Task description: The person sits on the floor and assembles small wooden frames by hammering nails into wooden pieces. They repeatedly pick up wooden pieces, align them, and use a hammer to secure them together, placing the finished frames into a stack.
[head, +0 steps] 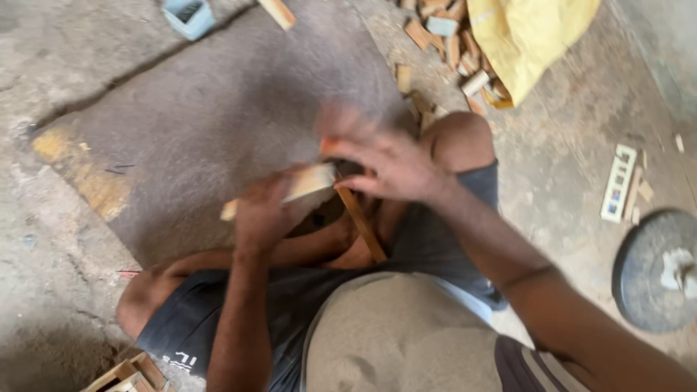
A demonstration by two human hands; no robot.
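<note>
Person sitting cross-legged on a concrete floor (87, 239), head camera looking straight down over the lap

Left hand (263, 212) is closing around a pale wood strip (308, 183), holding it roughly level just above the lap; the strip's far end is sticking out left past the fist. Fingers wrapped, grip narrow and firm on the strip

Right hand (388, 163) is hovering over the strip's right end, heavily blurred. Something orange is showing at the fingers, but I cannot tell what it is, nor whether this hand is gripping anything or lying open

A darker wood stick (363, 223) is leaning down from under the right hand toward the lap, slanting right, touching or just beside the strip's end; the joint is hidden by the hand

Around: a heap of wood offcuts (450, 43) lying at the far edge of the floor beside a yellow sack (530, 36); a small blue box (187, 16) at the far left edge; a round dark disc (653, 268) at the right edge; a light flat card (618, 183) near it; more wood pieces (131, 374) at the near left corner

Risks, as judged: the two hands are working close together over bare legs, so a slip of the fast-moving right hand could be striking the left knuckles or the thigh. The strip is held at one end only, so it could be twisting out of the fist
</note>
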